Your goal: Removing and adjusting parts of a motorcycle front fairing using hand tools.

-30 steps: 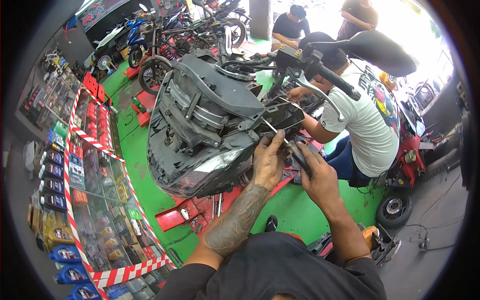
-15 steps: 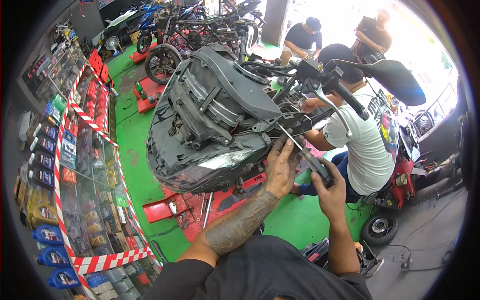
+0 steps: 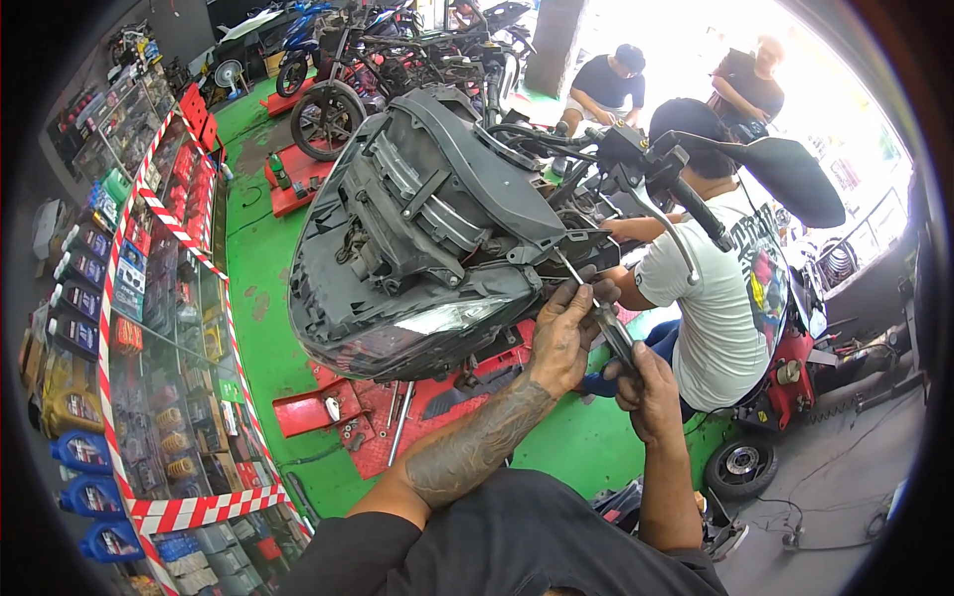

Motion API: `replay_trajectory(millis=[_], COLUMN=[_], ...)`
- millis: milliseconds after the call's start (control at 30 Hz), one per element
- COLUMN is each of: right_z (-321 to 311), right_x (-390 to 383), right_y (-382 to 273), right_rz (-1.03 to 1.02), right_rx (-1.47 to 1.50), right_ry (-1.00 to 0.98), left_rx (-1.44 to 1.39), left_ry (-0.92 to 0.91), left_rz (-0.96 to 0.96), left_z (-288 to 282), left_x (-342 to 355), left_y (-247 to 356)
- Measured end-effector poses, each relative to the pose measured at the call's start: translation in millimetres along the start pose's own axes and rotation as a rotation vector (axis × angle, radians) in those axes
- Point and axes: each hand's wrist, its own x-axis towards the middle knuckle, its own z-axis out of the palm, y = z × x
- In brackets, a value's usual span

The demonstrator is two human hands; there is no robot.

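Note:
My left hand [image 3: 564,340] is closed around the metal shaft of a screwdriver [image 3: 620,340], near the side of the scooter's dark front housing [image 3: 417,219]. My right hand [image 3: 646,389] grips the dark handle at the lower end. The shaft's upper end meets the housing beside a bracket, just above the clear headlight lens [image 3: 447,313]; the exact tip is too small to make out. The handlebar [image 3: 701,209], with a lever and a mirror, juts out over the right side.
A person in a white shirt [image 3: 725,318] works close on the right; two other people [image 3: 606,84] are behind. Glass display cases [image 3: 169,358] with striped edges line the left. A red lift platform [image 3: 378,432], motorcycles [image 3: 328,119] and a loose wheel [image 3: 740,462] are around.
My right hand has slid lower on the screwdriver handle, its fingers now further round the end. Both hands have shifted slightly right in the picture, and the view has moved a little.

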Motion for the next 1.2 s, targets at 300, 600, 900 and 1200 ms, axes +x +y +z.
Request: replay_trajectory(millis=[300, 600, 900, 1200], right_z=[18.1, -6.7, 12.1, 18.1], right_x=[0.7, -2.8, -5.5, 84.3], right_y=[6.4, 0.2, -6.6, -57.9], right_rz=[-0.891, -0.056, -0.814, -0.085], right_rx=[-0.984, 0.032, -0.958, -0.365], right_ry=[0.270, 0.018, 0.284, -0.087], left_rx=[0.033, -0.011, 0.109, -0.095], left_ry=[0.110, 0.023, 0.133, 0.030], left_rz=[-0.100, 0.039, 0.004, -0.024], left_z=[-4.8, -3.2, -1.0, -2.2], left_x=[5.3, 1.1, 4.8, -5.6], left_y=[4.3, 1.7, 11.5, 11.7])
